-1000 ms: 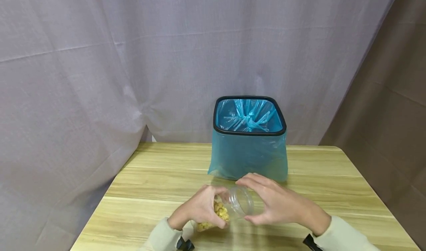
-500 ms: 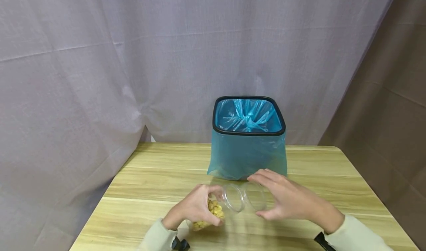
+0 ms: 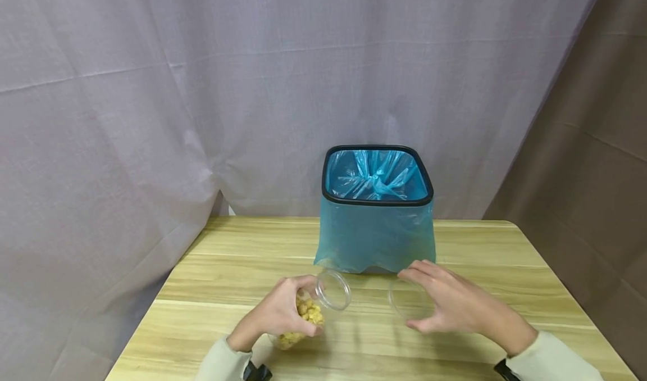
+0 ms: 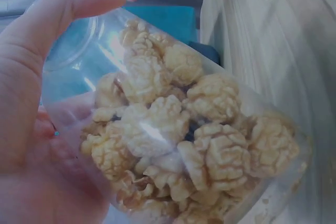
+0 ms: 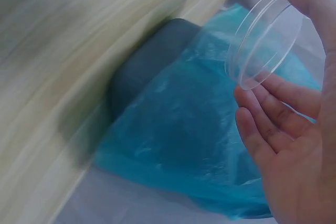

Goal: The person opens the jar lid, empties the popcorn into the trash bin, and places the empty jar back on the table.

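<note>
My left hand (image 3: 277, 313) grips a clear plastic jar (image 4: 73, 80) tilted over the table, its open mouth pointing up and right. Yellowish knobbly pieces (image 4: 157, 119), like popcorn or walnut kernels, fill its lower part in the left wrist view. To the right, my right hand (image 3: 450, 302) holds a clear round lid (image 5: 262, 43) by its rim, between thumb and fingers. The lid stands on edge, apart from the jar, and is faint in the head view. The palm side of my left hand is partly hidden behind the jar.
A trash bin (image 3: 376, 235) with a black rim and a blue bag liner stands at the back of the wooden table (image 3: 253, 252), just beyond the hands. Grey curtains (image 3: 253, 89) hang behind and to the left; a brown one (image 3: 581, 145) hangs right.
The lid has come away from the jar mouth. My left hand has moved left with the jar and my right hand right with the lid, widening the gap. The bin stays put.
</note>
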`<state>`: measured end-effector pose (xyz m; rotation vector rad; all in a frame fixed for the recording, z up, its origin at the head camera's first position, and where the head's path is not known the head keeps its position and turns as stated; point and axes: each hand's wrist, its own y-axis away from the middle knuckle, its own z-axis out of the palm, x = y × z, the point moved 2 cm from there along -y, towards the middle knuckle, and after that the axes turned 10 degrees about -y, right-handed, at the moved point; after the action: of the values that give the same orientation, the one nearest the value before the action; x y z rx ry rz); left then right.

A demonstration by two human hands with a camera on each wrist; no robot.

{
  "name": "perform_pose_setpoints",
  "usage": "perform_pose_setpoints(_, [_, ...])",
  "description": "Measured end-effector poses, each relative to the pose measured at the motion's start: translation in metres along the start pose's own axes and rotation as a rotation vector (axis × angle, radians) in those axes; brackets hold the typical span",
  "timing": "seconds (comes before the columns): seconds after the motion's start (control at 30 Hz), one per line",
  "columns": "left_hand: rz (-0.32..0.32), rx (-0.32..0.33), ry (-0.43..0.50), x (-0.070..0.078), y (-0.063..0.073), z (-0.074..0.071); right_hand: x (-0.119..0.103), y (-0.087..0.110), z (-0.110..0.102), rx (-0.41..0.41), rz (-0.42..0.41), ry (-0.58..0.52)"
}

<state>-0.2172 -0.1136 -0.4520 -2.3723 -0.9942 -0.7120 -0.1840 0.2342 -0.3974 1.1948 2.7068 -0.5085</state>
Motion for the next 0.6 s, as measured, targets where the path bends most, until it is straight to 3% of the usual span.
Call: perform_pose_setpoints(0.6, [-0.086, 0.103, 0.019, -0.021, 0.037, -0.02, 0.034, 0.026, 0.045, -0.083, 0.119, -0.037])
